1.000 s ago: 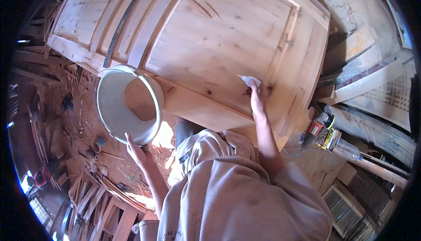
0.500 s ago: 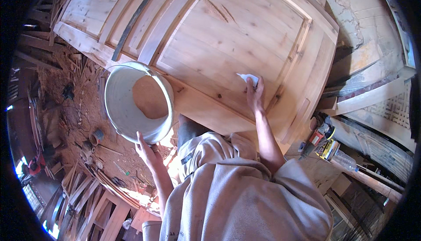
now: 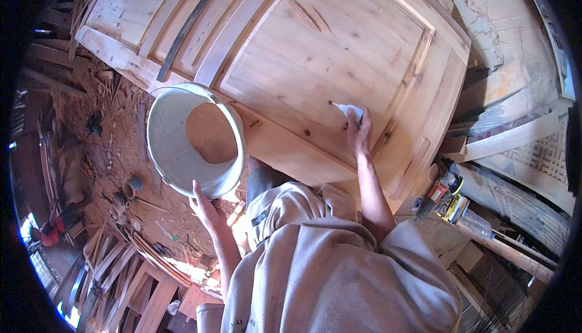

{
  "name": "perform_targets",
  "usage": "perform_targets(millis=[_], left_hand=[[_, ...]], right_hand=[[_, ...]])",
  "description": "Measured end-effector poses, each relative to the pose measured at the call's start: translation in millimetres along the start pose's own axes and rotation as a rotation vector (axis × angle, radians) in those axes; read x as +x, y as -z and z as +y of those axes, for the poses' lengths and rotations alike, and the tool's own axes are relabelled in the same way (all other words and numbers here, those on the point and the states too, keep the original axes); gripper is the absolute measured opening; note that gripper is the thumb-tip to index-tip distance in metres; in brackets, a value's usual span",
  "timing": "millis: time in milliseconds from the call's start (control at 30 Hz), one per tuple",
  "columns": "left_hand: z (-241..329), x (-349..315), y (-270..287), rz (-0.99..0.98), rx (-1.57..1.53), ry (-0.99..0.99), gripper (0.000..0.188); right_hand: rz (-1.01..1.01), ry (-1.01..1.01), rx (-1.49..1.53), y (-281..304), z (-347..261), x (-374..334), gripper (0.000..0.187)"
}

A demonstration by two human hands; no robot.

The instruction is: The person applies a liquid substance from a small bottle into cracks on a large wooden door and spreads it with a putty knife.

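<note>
The left hand grips the near rim of a white bucket holding brown sawdust, fingers clamped on the rim, and the bucket hangs just off the near edge of the pale wooden door panel. The right hand rests on the panel close to its near right corner, fingers closed around a small white tube whose tip touches the wood beside a dark knot. Power tools lie past the panel's right end.
</note>
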State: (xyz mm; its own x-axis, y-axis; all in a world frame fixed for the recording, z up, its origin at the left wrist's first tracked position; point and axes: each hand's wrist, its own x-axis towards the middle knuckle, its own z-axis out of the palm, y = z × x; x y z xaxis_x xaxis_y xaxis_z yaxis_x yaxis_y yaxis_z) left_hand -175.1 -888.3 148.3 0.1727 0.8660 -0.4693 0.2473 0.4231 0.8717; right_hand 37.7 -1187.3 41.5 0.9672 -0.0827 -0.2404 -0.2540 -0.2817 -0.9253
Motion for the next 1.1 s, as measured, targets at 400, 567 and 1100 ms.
perform_targets(millis=[400, 567, 1100], left_hand=[[5, 9, 6, 0.028, -0.036, -0.02, 0.058], [-4, 17, 5, -0.008, -0.031, -0.026, 0.056], [9, 19, -25, 0.103, -0.007, 0.048, 0.061]], right_hand=[[0.196, -0.352, 0.743, 52, -1, 32, 0.03], [0.162, -0.365, 0.758, 40, -13, 47, 0.034], [0.154, -0.436, 0.918, 26, -13, 63, 0.033]])
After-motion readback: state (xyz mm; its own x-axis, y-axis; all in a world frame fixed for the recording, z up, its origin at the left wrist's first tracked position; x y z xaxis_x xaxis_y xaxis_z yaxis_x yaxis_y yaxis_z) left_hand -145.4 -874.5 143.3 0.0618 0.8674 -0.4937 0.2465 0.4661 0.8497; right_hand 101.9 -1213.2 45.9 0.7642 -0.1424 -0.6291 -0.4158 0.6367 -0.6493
